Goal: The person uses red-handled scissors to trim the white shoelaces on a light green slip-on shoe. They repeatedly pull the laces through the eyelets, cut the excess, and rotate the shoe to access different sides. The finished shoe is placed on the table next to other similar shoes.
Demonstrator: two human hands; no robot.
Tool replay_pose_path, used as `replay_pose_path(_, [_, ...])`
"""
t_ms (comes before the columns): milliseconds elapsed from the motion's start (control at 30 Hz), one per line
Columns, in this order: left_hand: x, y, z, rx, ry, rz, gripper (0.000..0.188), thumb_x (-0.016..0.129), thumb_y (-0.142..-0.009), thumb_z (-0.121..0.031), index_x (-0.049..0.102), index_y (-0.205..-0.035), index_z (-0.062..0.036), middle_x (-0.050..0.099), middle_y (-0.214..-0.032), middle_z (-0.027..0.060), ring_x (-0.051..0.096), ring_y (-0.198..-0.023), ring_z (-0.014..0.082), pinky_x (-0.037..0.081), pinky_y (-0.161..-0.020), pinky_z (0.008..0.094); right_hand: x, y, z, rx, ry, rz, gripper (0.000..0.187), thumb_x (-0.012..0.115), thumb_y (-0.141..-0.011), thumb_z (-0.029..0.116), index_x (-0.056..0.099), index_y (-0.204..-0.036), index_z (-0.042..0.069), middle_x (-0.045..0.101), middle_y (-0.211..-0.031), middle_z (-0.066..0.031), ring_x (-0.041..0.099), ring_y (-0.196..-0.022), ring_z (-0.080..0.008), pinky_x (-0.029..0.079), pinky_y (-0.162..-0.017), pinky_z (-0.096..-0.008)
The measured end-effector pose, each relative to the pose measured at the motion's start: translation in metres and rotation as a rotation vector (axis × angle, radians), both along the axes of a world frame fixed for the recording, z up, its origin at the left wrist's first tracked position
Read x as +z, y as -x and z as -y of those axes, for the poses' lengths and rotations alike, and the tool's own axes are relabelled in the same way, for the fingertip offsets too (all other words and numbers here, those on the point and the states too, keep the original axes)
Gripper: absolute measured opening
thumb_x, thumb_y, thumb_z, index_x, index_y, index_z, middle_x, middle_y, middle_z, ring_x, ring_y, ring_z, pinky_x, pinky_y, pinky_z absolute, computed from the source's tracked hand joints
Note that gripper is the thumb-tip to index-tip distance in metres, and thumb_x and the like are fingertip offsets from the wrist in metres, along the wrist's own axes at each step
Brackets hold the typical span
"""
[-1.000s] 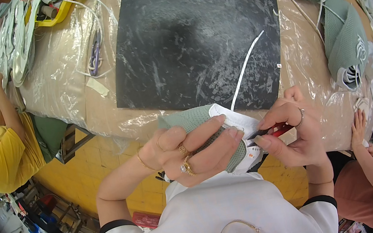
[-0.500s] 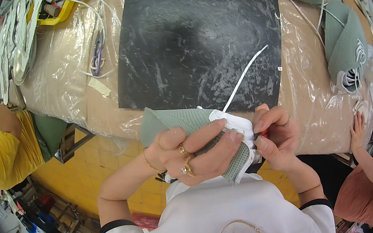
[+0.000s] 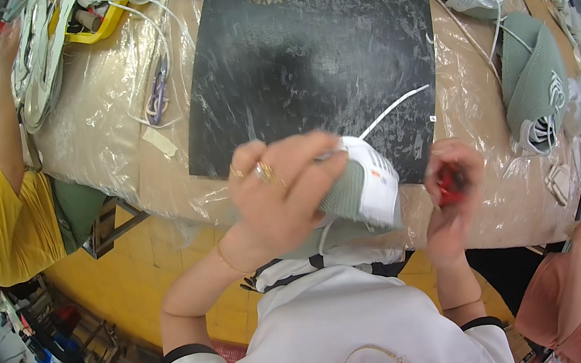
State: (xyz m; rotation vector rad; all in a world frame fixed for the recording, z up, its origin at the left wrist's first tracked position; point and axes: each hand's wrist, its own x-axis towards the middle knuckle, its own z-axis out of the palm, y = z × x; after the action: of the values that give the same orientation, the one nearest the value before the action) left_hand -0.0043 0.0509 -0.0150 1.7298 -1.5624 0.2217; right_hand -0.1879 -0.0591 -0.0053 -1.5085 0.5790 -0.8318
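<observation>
Yellow tray point(image 3: 104, 33): beyond the person's left hand, far to its left. Purple tool point(image 3: 158, 96): same side, nearer that hand. Left hand point(image 3: 284, 190): fingers pressed on a green-and-white shoe upper point(image 3: 377, 186) (thumb hidden), the upper just right of the fingertips. White lace point(image 3: 394, 109) extends from the upper, ahead of the hand. Right hand point(image 3: 467, 201): blurred, curled around a red tool point(image 3: 451, 183), apart from the upper. Green shoe point(image 3: 530, 76): beyond the right hand, to its right.

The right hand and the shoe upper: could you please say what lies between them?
In the head view, the stretch between the right hand and the shoe upper is bare; the black mat and plastic-covered table show beyond.
</observation>
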Motion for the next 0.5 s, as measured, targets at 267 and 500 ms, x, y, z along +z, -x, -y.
replay_pose_path(267, [0.023,-0.006,0.006,-0.162,-0.319,-0.553,0.036,0.077,-0.064,0.000,0.068,-0.098,-0.0068,0.071,-0.086,0.0060,0.066,-0.076,0.0179,0.039,-0.072,0.0283,0.022,-0.010,0.031,0.198,0.845,-0.425,0.037,0.081,-0.066,0.017,0.069,-0.101,0.013,0.070,-0.095,-0.0060,0.062,-0.079,-0.0141,0.035,-0.075,-0.0311])
replay_pose_path(500, [0.034,-0.012,-0.008,-0.518,-0.590,-1.536,0.021,0.077,-0.078,-0.005,0.070,-0.095,0.0038,0.069,-0.084,0.0065,0.061,-0.079,0.0086,0.047,-0.068,0.0257,-0.009,-0.014,0.039,0.506,-0.754,-0.188,0.019,0.067,-0.089,0.022,0.061,-0.089,0.004,0.059,-0.082,0.0002,0.051,-0.071,-0.0073,0.041,-0.066,-0.0244])
